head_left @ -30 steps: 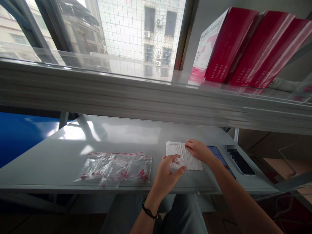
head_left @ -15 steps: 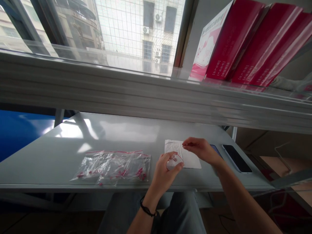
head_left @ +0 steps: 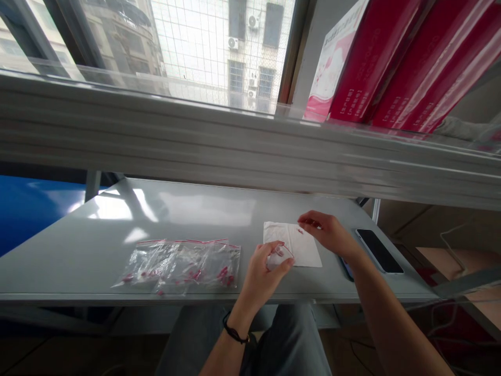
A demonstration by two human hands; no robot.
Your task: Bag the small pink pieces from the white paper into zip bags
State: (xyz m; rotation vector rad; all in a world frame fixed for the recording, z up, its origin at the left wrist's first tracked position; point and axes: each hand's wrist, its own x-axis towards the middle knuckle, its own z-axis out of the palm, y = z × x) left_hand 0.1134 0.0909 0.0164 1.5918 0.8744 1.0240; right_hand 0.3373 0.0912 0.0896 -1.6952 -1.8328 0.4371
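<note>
Left hand pinches a small bag, mouth toward 12 o'clock; right hand pinches a pink bead over the paper; filled bags at 9 o'clock.

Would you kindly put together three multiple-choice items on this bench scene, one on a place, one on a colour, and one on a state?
1. Where does the black phone lie?
A. On the grey table, right of the white paper sheet
B. On the upper shelf
C. Under the clear zip bags

2. What colour are the small pieces inside the clear zip bags?
A. Blue
B. Pink-red
C. Green

3. How is the left hand occupied?
A. Flat on the table
B. Gripping the phone
C. Pinching a small clear bag with a red rim

Answers: 1 A, the phone rests on the table at the sheet's right. 2 B, pink-red bits show through the plastic. 3 C, thumb and fingers close on the little bag, while the right hand hovers over the sheet.
</note>
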